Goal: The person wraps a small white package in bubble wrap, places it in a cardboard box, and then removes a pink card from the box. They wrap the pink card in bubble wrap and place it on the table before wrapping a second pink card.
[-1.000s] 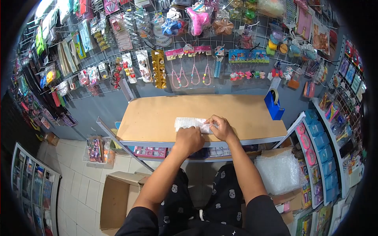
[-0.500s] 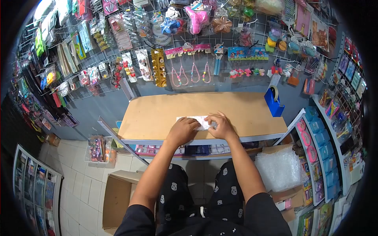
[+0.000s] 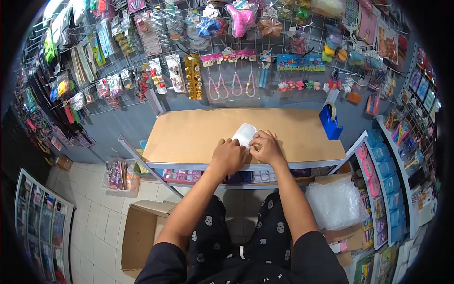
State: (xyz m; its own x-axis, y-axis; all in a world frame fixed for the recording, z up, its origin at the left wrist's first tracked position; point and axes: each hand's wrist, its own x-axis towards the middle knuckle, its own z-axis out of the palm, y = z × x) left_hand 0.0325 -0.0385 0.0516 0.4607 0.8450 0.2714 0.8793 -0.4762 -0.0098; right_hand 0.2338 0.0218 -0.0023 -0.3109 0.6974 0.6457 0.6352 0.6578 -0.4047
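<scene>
A small white packet [image 3: 245,134] lies on the wooden tabletop [image 3: 189,135] near its front edge, its far end pointing away from me and tilted slightly. My left hand [image 3: 229,155] rests at the packet's near left side with the fingers curled over its lower end. On the right side, my right hand [image 3: 266,147] pinches the packet's edge between thumb and fingers. The near end of the packet is hidden under both hands.
A blue tape dispenser [image 3: 330,122] stands at the table's right end. Hair accessories hang on the wall grid behind. Bubble wrap [image 3: 335,204] sits low on the right, an open cardboard box [image 3: 142,236] on the floor at left. A shelf [image 3: 184,175] with goods runs beneath the tabletop.
The white packet has turned from lying crosswise to pointing away from me. My left hand has shifted slightly right, and my right hand's fingers have closed at the packet's edge.
</scene>
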